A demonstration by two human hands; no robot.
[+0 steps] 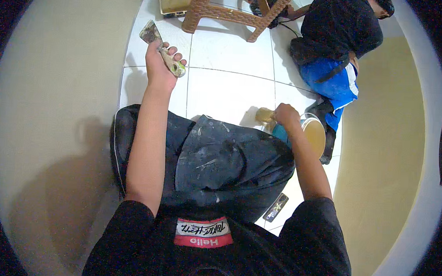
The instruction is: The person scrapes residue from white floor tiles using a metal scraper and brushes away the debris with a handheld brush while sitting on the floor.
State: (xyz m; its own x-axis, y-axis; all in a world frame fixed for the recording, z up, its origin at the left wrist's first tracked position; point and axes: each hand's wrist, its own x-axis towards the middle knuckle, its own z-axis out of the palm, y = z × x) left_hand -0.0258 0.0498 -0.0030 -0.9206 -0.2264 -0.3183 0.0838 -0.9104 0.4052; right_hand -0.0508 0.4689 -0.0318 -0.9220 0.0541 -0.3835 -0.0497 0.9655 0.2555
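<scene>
My left hand (158,69) grips the pale handle of a putty knife (169,61), its stained blade (150,32) pointing up and away from me, near the left wall. On the right, my right hand (288,115) is closed around a tool with a broad tan-coated head (265,115), perhaps a paintbrush; its handle is hidden in my fist. Just beside that hand stands a bucket (313,121) with a white rim, a teal side and tan, paint-like contents. My forearm covers part of it. Dark, paint-spotted trousers (216,156) cover my bent legs in front of me.
A brown woven-pattern plastic stool (226,13) stands ahead on white floor tiles (228,53). A tan-filled tray (175,1) lies beside it. At right, another person (336,43) crouches by the wall. A phone-like object (276,207) lies near my right leg. Beige walls (61,75) flank both sides.
</scene>
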